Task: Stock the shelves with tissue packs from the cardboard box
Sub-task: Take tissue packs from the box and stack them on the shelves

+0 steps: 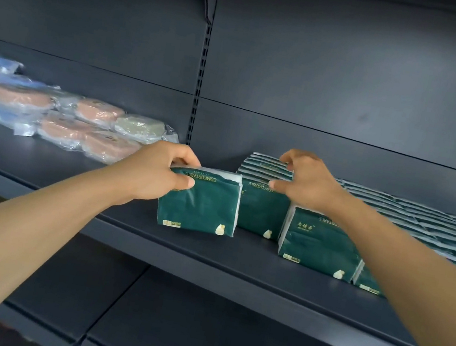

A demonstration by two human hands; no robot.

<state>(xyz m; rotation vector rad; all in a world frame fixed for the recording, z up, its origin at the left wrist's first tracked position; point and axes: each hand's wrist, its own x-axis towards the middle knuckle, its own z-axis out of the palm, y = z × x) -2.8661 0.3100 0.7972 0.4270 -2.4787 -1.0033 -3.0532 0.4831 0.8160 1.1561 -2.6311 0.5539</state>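
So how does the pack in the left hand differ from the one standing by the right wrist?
The left-hand pack is gripped at its top corner by the left hand; the right-wrist pack stands free. The first faces the camera squarely, at the row's left end; the second is angled, nearer the shelf edge. Both are dark green and upright.

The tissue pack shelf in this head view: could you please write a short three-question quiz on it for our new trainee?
1. True or false: the left hand grips a green tissue pack by its top edge.
2. Multiple choice: the right hand rests on A) the clear-wrapped pink and blue packets, B) the row of green tissue packs, C) the bare shelf.
3. Fill in: the English word printed on the held pack reads ____.

Key: 1 true; 2 B; 3 COMFORTABLE.
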